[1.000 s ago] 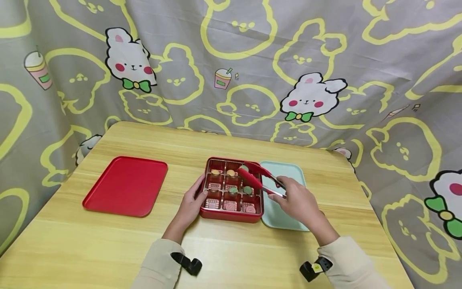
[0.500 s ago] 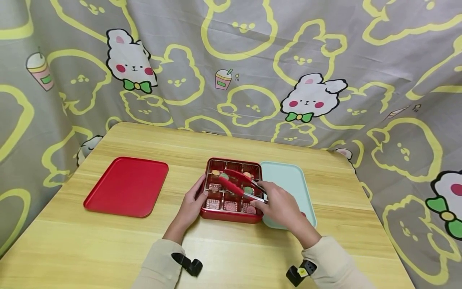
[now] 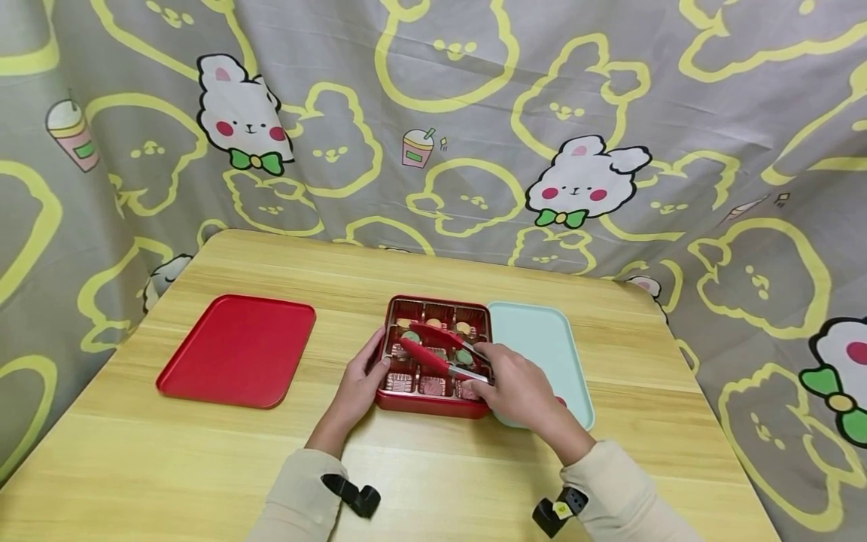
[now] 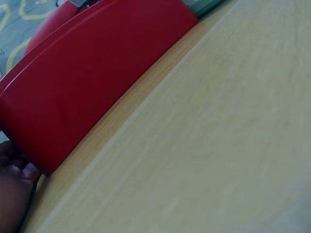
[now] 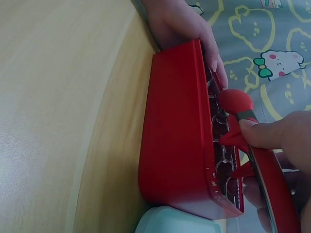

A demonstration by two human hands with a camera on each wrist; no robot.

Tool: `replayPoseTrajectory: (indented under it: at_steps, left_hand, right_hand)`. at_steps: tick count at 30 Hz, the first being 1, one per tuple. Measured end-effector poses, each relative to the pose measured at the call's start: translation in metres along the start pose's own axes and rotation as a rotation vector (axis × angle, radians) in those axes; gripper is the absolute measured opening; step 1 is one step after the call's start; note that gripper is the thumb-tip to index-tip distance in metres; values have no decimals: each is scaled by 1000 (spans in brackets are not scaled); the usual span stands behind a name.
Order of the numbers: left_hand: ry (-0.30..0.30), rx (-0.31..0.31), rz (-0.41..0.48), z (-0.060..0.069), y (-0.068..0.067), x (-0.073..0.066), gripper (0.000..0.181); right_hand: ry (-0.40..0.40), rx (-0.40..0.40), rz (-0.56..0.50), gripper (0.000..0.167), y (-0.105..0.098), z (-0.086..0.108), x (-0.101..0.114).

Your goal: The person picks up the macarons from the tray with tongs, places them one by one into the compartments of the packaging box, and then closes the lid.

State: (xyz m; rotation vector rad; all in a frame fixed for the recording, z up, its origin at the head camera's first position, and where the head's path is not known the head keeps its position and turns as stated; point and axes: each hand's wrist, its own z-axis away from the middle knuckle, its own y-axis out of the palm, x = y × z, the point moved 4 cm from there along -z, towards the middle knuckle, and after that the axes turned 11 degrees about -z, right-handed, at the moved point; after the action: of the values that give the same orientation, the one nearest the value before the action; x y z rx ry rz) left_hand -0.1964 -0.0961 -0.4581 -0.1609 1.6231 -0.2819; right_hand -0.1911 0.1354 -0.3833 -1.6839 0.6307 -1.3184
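A red box with a clear divided insert sits mid-table. My left hand grips its left side, thumb at the rim; the right wrist view shows that hand at the box's corner. In my right hand are red-tipped tongs, held over the insert. Between their tips is a small round green piece, at the middle-left compartment. Yellow-orange pieces lie in the far row. Another green piece sits middle right, one more partly behind the tongs. Pink pieces lie in the near row.
To the left lies a flat red tray. A pale green tray adjoins the box's right side, partly covered by my right hand; a bit of red shows on it near the wrist. A patterned curtain hangs behind the table.
The tongs and green piece have moved left and nearer, from the far-right compartment to the middle-left one. My left hand and the box have stayed put.
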Motion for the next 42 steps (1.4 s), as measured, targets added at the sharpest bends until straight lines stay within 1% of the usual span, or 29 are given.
replayPoseTrajectory:
  at_steps: [5,8,15,18,22,25,26,30,36,39,42]
  left_hand:
    - [-11,6,-10,-1,1,0,55]
    - [-6,5,-6,-1,1,2,56]
    - [-3,-17,18,-8,4,29,56]
    - [4,-21,17,-8,5,32,56]
    - [-18,-3,30,-3,2,17,56]
    - [-32,8,33,1,1,3,56]
    - [-30,9,34,2,1,1,55]
    - [-34,8,30,2,0,0,55]
    - [-22,9,31,1,0,2,55]
    - [-9,6,23,1,1,2,55]
    - [-9,6,20,1,1,2,56]
  right_hand:
    - [17,4,-10,60,0,1,-2]
    - [23,3,-18,59,-1,2,-3]
    - [55,-26,-55,61,-5,5,-13]
    - [73,-44,-71,61,-9,7,-20]
    - [97,-78,-102,60,-18,11,-33]
    - [110,-127,-127,58,-27,15,-46]
    - [113,-145,-132,57,-30,17,-51]
    - [135,-209,-134,57,-38,22,-73]
    - [230,-241,-123,65,-46,34,-103]
    - [279,-262,-141,66,-48,39,-116]
    - [332,-293,-155,66,-49,45,-129]
